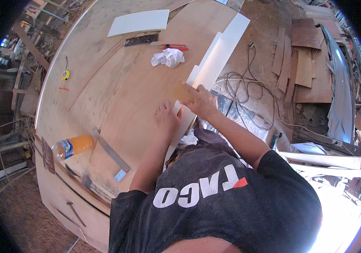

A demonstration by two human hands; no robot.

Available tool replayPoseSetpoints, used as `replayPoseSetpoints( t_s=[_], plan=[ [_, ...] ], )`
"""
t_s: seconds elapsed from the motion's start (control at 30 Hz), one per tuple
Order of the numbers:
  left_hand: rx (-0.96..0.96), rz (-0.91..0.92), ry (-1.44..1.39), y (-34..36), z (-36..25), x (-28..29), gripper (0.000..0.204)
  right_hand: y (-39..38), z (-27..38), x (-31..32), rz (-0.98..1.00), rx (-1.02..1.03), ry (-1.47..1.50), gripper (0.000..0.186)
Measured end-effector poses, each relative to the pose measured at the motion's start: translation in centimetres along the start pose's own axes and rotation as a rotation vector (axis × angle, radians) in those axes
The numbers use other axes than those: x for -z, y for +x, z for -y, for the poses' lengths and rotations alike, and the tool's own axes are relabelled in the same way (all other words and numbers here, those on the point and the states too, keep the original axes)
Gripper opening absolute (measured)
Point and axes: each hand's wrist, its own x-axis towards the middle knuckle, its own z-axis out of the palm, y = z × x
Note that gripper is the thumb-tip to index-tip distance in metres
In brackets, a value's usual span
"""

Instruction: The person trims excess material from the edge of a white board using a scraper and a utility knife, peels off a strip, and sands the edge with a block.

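My right hand [202, 102] pinches a tan, flat spreader-like piece [181, 91] over the long white panel [233, 37] along the bench's right edge. A narrow white strip [210, 54] lies along that panel. Beside it, my left hand [167, 118] has its thumb and fingers closed about the end of a small white strip [176, 107]; part of this grip is hidden. A crumpled white cloth [168, 57] lies beyond my hands, with a red utility knife [174, 47] behind it.
On the wooden bench [125, 80] lie a white board [138, 22], a dark strip [141, 39], a tape measure [66, 75], a try square [111, 154] and an orange-filled bottle [74, 146]. Right of it, cables [252, 84] coil on the floor near stacked wood sheets [311, 71].
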Motion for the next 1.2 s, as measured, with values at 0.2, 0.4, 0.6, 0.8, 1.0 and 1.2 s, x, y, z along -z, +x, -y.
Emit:
replayPoseSetpoints(
  t_s=[0.2, 0.4, 0.6, 0.8, 1.0, 1.2],
  plan=[
    [0.036, 0.117, 0.039, -0.1, -0.9, 1.5, 0.049, 3.4, -3.0, 1.5, 0.008, 0.082, -0.012, 0.073],
    [0.029, 0.076, 0.030, 0.1, -0.8, 0.9, 0.045, 10.2, -9.6, 4.0, -0.093, 0.090, -0.044, 0.076],
    [0.017, 0.098, 0.072, 0.2, -1.0, 1.3, 0.042, 18.1, -16.9, 7.0, -0.140, 0.012, -0.113, 0.076],
    [0.023, 0.105, 0.051, 0.5, -1.6, 2.0, 0.038, 23.9, -21.7, 10.9, -0.157, -0.083, -0.209, 0.069],
    [0.006, 0.054, 0.045, 1.3, -1.1, 1.2, 0.039, 26.6, -24.7, 15.1, -0.353, -0.287, -0.227, 0.066],
    [-0.022, 0.132, 0.063, 0.9, -1.0, 1.4, 0.043, 11.8, -15.1, 2.1, -0.212, 0.228, 0.237, 0.054]
  ],
)
